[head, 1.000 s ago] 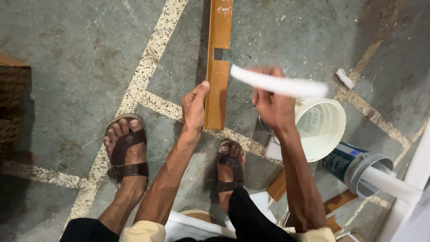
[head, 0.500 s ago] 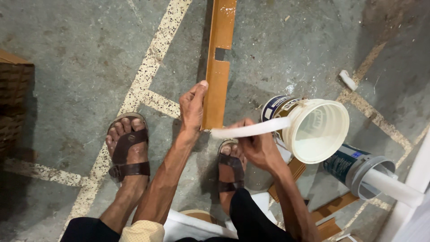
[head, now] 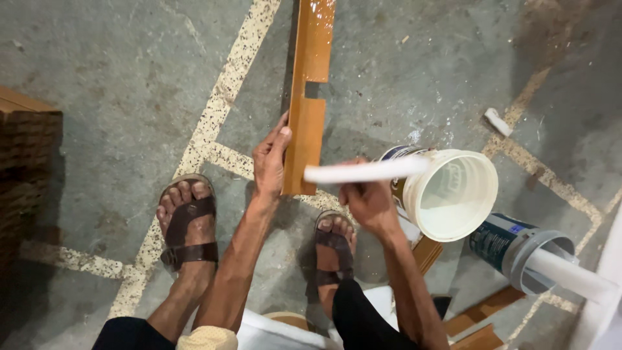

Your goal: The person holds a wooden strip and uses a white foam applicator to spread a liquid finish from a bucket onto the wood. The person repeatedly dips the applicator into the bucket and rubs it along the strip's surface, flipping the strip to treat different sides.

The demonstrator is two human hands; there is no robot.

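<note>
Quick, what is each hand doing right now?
Left hand: fingers closed on the brown wooden strip.
Right hand: fingers closed on the white stick, tip over the white bucket.

A workshop: stained concrete floor (head: 129, 78), glue buckets (head: 453, 194), wood strips (head: 308, 97).

Dim, uneven light; glare on the glossy wooden strip (head: 310, 78); dark corners, soft shadows, sharp focus.

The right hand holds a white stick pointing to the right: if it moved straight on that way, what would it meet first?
Probably the tilted white plastic bucket: the flat white stick in the right hand already reaches its rim, though depth is unclear.
</note>
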